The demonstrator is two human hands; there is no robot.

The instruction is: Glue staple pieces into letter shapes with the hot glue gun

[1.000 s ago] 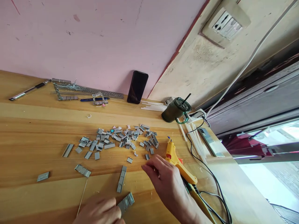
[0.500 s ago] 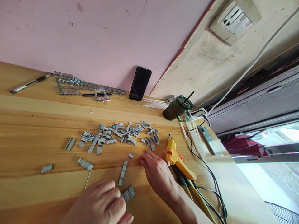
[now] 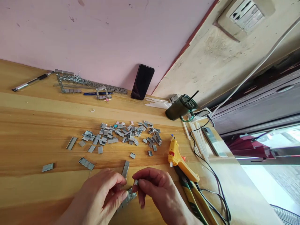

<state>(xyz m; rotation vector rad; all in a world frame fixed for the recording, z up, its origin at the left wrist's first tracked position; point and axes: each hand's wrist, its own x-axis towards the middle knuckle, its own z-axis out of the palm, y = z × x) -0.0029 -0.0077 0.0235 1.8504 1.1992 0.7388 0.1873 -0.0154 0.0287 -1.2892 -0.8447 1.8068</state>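
Note:
My left hand (image 3: 103, 195) is curled near the table's front edge, its fingertips pressing on a glued strip of staple blocks (image 3: 128, 197). My right hand (image 3: 156, 190) pinches a small staple block (image 3: 135, 182) between thumb and forefinger, right above that strip. Another staple strip (image 3: 125, 169) lies just beyond my fingers. A heap of loose staple blocks (image 3: 124, 134) is spread across the middle of the wooden table (image 3: 35, 125). The yellow glue gun (image 3: 180, 161) lies to the right of my right hand.
Pliers with green-yellow handles (image 3: 189, 193) and a black cable (image 3: 211, 175) lie at the right. A dark green cup with straw (image 3: 180, 107), glue sticks (image 3: 197, 137), a phone (image 3: 142, 82) leaning on the pink wall, wire rods (image 3: 89, 83) and a pen (image 3: 30, 82) sit at the back.
My right hand has come back from the loose blocks with one small block pinched and now meets my left hand over the strip. My left hand moved slightly right onto the strip.

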